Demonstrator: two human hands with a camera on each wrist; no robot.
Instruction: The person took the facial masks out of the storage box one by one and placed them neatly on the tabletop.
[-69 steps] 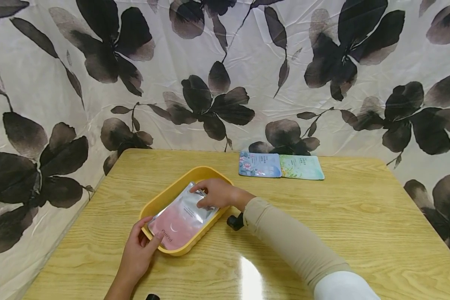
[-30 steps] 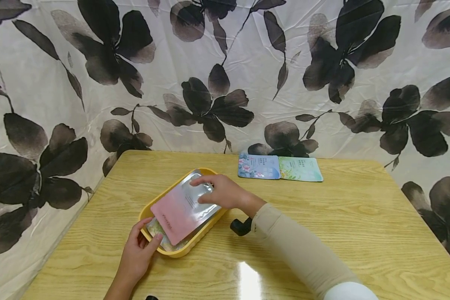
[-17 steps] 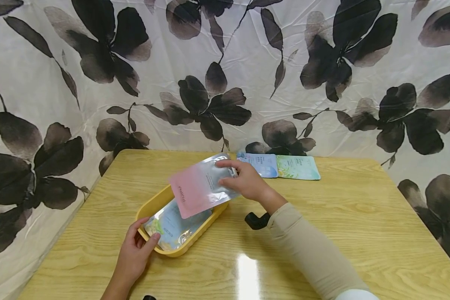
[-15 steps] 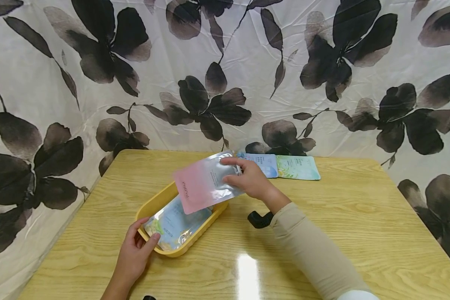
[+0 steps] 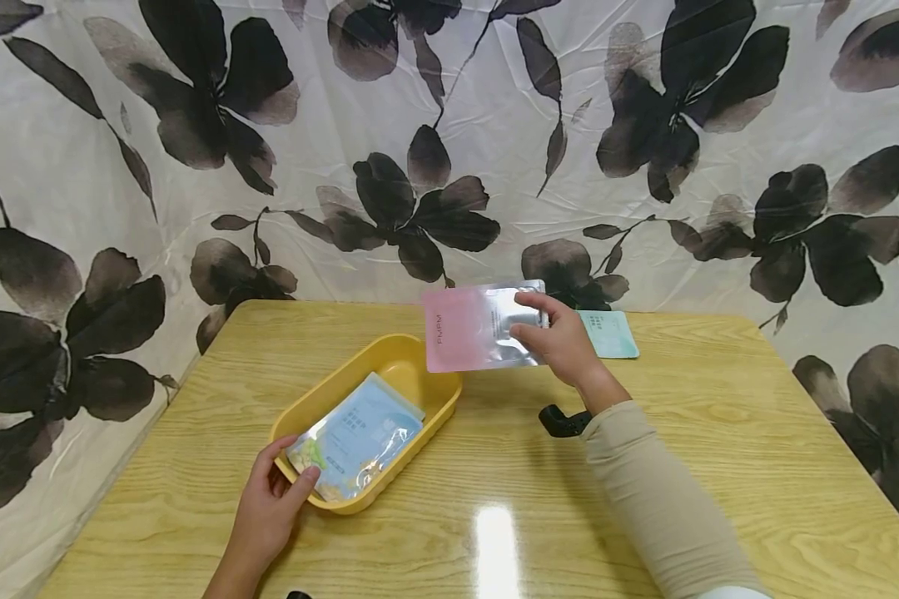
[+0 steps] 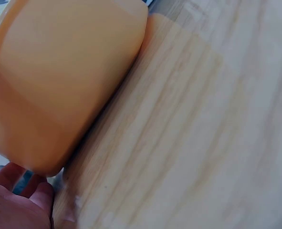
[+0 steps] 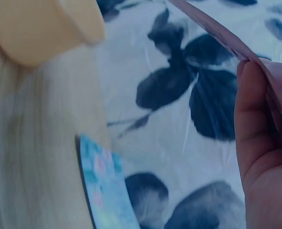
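My right hand pinches a pink and silver face mask sachet by its silver end, thumb on the near face. In the right wrist view the sachet is seen edge-on, raised above the table. My left hand grips the near left end of a yellow plastic basket, thumb over the rim. Inside the basket lies a light blue sachet with a yellow and green print. The left wrist view shows the basket's outer wall with fingers at its end.
A green sachet lies at the table's back edge, partly behind my right hand. Beside it, a blue floral sachet shows in the right wrist view. A floral cloth hangs behind the wooden table.
My right hand has lifted the pink and silver sachet out of the basket and carried it right and back, uncovering the light blue sachet. My left hand has stayed on the basket.
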